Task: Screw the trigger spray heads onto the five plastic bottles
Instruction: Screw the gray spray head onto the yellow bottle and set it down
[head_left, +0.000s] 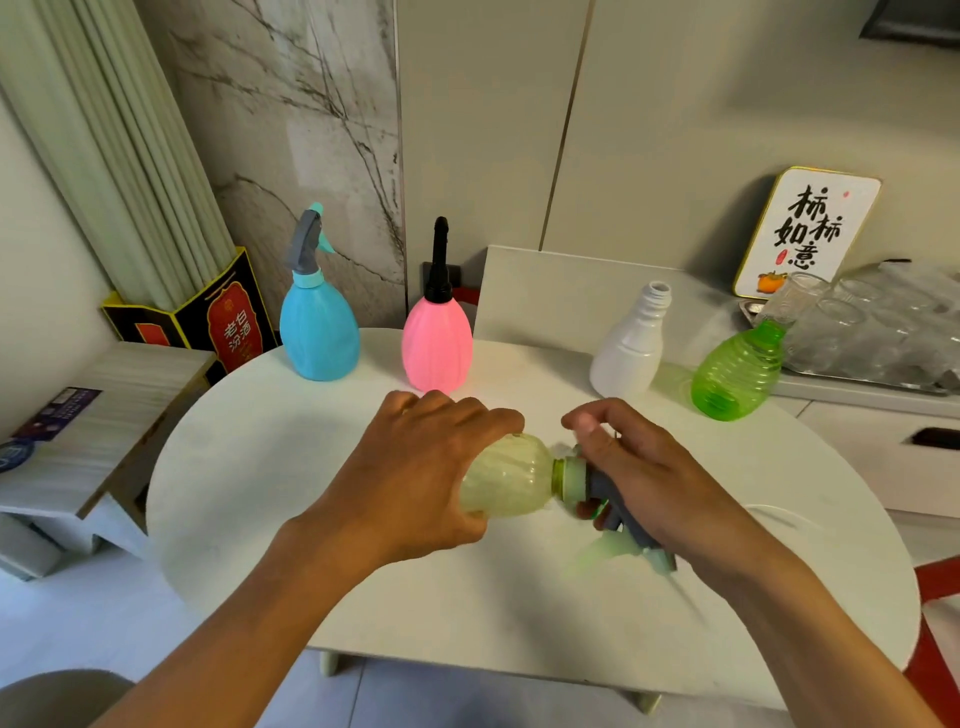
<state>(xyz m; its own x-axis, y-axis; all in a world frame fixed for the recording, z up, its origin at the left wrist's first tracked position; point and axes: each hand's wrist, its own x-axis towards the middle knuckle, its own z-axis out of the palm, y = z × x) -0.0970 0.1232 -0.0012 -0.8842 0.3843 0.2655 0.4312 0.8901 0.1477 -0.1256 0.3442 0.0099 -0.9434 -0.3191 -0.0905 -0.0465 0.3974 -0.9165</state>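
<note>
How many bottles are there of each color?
Blue bottle: 1
Pink bottle: 1
White bottle: 1
Green bottle: 1
Pale yellow bottle, held in the hands: 1
Total: 5

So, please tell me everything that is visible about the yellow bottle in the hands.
The yellow bottle is pale, translucent plastic with a ribbed round body and a green neck. It lies tilted on its side above the white table, neck to the right. The left hand grips its body; the right hand holds the grey spray head at its neck.
</note>
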